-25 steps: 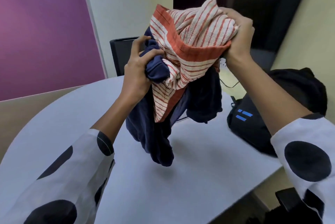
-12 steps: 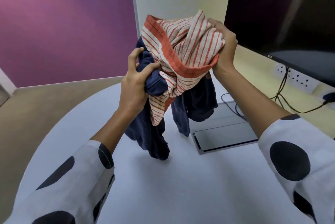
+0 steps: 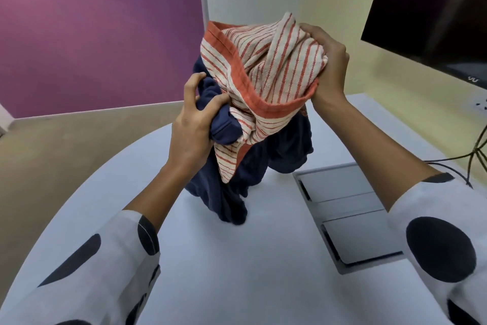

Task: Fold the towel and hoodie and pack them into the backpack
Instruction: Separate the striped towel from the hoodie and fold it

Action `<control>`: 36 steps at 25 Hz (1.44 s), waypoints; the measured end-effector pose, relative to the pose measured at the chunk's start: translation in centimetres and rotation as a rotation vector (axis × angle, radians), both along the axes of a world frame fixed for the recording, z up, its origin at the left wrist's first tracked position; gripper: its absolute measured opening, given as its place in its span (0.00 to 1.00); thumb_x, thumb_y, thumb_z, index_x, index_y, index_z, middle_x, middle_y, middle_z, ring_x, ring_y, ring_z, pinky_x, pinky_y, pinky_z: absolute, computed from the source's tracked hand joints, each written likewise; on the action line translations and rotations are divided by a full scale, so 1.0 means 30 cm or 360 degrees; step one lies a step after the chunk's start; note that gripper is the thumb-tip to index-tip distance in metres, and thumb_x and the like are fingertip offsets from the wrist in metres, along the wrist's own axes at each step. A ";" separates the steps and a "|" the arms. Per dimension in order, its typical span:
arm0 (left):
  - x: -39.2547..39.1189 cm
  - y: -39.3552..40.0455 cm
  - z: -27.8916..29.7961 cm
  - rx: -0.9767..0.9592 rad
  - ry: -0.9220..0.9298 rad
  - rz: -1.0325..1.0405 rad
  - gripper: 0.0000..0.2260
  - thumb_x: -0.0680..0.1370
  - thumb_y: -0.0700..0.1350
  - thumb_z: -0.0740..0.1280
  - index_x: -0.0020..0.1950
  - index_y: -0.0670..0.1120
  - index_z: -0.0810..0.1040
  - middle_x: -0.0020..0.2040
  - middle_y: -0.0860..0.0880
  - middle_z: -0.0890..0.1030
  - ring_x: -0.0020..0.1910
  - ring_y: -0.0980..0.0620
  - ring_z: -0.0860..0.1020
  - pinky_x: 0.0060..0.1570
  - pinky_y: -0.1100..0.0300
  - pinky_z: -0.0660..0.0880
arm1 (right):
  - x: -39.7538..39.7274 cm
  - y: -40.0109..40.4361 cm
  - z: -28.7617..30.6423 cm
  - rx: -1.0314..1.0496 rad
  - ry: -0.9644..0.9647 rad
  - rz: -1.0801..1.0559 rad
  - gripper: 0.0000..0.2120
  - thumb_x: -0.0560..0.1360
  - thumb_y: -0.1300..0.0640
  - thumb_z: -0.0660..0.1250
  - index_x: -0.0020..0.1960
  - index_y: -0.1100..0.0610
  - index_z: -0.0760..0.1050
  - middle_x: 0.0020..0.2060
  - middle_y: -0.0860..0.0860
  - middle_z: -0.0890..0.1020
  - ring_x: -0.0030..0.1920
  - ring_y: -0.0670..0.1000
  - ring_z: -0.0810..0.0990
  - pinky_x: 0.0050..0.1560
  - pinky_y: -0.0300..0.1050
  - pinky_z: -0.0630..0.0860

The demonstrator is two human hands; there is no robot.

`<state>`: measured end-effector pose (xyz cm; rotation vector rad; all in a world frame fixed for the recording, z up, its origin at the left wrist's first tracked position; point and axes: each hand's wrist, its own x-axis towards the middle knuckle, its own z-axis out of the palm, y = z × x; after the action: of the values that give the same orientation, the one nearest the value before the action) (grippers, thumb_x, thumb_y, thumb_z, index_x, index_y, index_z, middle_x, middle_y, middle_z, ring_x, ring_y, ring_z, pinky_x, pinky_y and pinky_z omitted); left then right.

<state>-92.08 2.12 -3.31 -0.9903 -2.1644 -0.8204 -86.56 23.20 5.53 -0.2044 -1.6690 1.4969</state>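
Gripping with both hands, the person holds towel and hoodie bunched together above the tabletop (image 3: pixel 237 259). Nearest, the left hand (image 3: pixel 193 124) curls thumb and fingers round a wad of the navy hoodie (image 3: pixel 229 193), and its grip sits low on the left side of the bundle, touching the towel's edge there. Higher, further off and to the right, the right hand (image 3: pixel 328 66) is wrapped round the gathered striped towel (image 3: pixel 263 66), fingers over the top, palm against its right side.

From both grips the cloth falls downward. The towel drapes over the hoodie like a cap, its orange hem sweeping from the upper left down to the right hand, one corner hanging in front. The hoodie hangs beneath as a long vertical mass whose lowest fold looks to be just touching or just above the tabletop, a second lobe drooping behind on the right.

So the two pieces lie one over the other, each already in its own hand: towel up and right, hoodie down and left. Parting the hands along that slant would probably separate them for folding.

Beyond the bundle, a grey hatch (image 3: pixel 347 208) is set in the tabletop to the right, with cables (image 3: pixel 474 150) and a dark screen (image 3: pixel 434 8) further back. No backpack is in view.
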 end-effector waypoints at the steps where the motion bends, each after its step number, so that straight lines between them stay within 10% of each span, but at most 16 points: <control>1: -0.034 -0.002 -0.032 -0.0013 0.0001 -0.0008 0.18 0.73 0.40 0.72 0.62 0.47 0.75 0.73 0.47 0.58 0.64 0.41 0.71 0.53 0.53 0.76 | -0.032 0.002 -0.037 -0.0008 -0.0032 -0.0024 0.12 0.77 0.59 0.63 0.43 0.48 0.83 0.38 0.43 0.84 0.45 0.44 0.81 0.51 0.39 0.77; 6: -0.165 -0.023 -0.207 -0.0088 -0.0335 0.0002 0.17 0.79 0.52 0.64 0.67 0.58 0.67 0.74 0.56 0.62 0.63 0.51 0.72 0.60 0.58 0.72 | -0.154 0.024 -0.304 0.0214 -0.0373 -0.0073 0.11 0.79 0.60 0.61 0.55 0.51 0.81 0.42 0.40 0.81 0.44 0.37 0.79 0.48 0.29 0.74; 15: -0.277 -0.136 -0.537 -0.0577 -0.0675 0.0078 0.20 0.79 0.54 0.60 0.71 0.55 0.67 0.75 0.52 0.61 0.67 0.45 0.69 0.58 0.53 0.70 | -0.259 0.072 -0.694 0.1340 -0.1125 0.0213 0.18 0.80 0.48 0.57 0.69 0.42 0.67 0.64 0.50 0.77 0.64 0.55 0.75 0.63 0.57 0.72; 21: -0.350 -0.193 -0.624 -0.1009 -0.0968 -0.0044 0.30 0.69 0.46 0.75 0.68 0.58 0.68 0.76 0.46 0.53 0.71 0.41 0.62 0.62 0.46 0.71 | -0.269 0.124 -0.863 0.1824 -0.1912 0.0643 0.47 0.72 0.48 0.71 0.78 0.46 0.42 0.78 0.48 0.45 0.77 0.52 0.36 0.71 0.71 0.45; 28: -0.296 -0.129 -0.426 -0.1546 -0.1378 -0.0032 0.58 0.54 0.68 0.74 0.74 0.68 0.41 0.75 0.50 0.30 0.73 0.42 0.28 0.65 0.28 0.37 | -0.180 0.104 -0.715 0.1509 -0.1956 0.0946 0.65 0.57 0.39 0.79 0.76 0.41 0.34 0.77 0.45 0.38 0.75 0.52 0.31 0.69 0.72 0.38; 36: -0.146 0.052 -0.544 -0.0991 -0.1113 0.0074 0.37 0.68 0.74 0.48 0.75 0.66 0.42 0.78 0.45 0.36 0.76 0.43 0.36 0.70 0.38 0.34 | -0.171 -0.042 -0.803 0.1801 -0.1655 0.0765 0.57 0.59 0.25 0.65 0.71 0.34 0.29 0.76 0.47 0.33 0.74 0.54 0.29 0.67 0.75 0.35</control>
<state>-96.47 3.68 -19.63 -1.0237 -3.1563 -0.5077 -91.68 21.94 -18.54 0.0871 -3.3132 0.4415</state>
